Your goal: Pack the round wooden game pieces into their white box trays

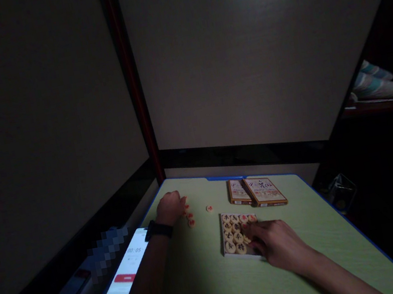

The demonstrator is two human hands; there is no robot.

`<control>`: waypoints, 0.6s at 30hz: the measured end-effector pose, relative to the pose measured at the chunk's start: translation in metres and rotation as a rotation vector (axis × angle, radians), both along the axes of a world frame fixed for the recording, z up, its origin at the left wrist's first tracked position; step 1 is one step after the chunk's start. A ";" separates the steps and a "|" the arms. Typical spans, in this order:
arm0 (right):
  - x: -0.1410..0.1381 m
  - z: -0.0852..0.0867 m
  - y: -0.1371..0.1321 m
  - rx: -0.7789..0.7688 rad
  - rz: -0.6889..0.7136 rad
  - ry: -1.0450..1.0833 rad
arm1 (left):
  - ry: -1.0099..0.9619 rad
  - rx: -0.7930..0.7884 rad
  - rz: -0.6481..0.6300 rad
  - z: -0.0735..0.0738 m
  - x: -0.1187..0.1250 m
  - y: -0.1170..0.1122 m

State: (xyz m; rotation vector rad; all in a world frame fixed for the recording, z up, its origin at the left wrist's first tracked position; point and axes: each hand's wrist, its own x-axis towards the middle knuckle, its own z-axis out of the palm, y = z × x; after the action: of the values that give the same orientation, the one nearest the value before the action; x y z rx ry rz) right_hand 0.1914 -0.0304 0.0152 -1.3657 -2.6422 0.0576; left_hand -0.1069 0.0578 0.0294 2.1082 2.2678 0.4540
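My left hand (169,207) rests curled on the green table (213,286), its fingers closed beside a few round wooden game pieces (190,219); whether they hold one is hidden. A black watch band sits on that wrist. My right hand (274,242) lies on the near right part of a shallow tray (223,236) filled with rows of round pieces, its fingers bent over the pieces. One single piece (209,208) lies loose between the hands.
An open game box (256,191) with printed lids lies behind the tray. A lit phone (126,268) showing a timer lies at the table's left edge. Walls stand close behind and to the left. Folded cloth (379,84) sits on a shelf at right.
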 end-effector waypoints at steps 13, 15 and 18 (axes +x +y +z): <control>0.007 0.005 0.001 -0.020 0.034 0.166 | 0.107 -0.156 -0.142 -0.004 0.011 -0.005; 0.008 0.003 0.002 -0.002 0.043 0.195 | 0.107 -0.158 -0.145 -0.003 0.013 -0.005; 0.009 0.002 0.003 0.025 0.059 0.231 | 0.107 -0.159 -0.157 -0.001 0.016 -0.006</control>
State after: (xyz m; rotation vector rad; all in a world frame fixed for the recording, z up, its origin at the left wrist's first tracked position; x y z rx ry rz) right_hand 0.2008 -0.0269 0.0170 -1.1943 -2.4817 0.1783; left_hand -0.0913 0.0518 0.0282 2.2555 2.0887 0.1542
